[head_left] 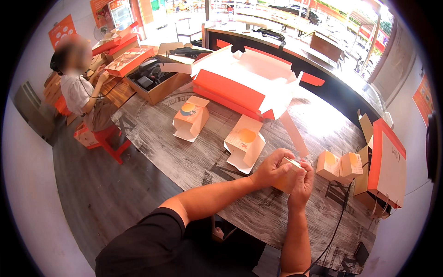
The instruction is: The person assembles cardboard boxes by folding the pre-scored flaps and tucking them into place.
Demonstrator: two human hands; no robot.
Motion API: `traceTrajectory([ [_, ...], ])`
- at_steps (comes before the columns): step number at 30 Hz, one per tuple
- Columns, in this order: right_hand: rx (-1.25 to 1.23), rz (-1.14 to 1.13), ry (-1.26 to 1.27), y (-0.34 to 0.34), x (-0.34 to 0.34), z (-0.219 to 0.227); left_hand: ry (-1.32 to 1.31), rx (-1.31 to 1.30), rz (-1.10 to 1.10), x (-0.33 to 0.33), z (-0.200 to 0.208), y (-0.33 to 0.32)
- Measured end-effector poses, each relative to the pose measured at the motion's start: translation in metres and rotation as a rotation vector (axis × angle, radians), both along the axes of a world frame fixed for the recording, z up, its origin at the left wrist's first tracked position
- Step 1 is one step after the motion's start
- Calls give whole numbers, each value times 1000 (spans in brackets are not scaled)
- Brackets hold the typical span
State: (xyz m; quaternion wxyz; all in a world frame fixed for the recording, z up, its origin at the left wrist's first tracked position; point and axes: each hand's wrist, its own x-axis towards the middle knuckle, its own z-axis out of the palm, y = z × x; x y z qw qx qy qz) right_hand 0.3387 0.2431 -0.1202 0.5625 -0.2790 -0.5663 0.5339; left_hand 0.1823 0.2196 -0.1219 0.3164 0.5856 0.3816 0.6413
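Left hand (271, 170) and right hand (302, 182) grasp one cream-orange box (283, 183); two open-flapped boxes (190, 119) and, near the worktop's (152, 122) right edge, two compact boxes (328, 167) stand.

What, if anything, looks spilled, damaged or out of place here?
Nothing looks spilled or damaged. Mildly odd: the near small box and far small box left of the left hand have splayed flaps, unlike the tidier pair of boxes at right.
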Motion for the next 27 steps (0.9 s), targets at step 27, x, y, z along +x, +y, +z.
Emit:
traceTrajectory([
  [27, 144, 3, -183, 4, 6, 3, -83, 64, 50, -1, -8, 4],
])
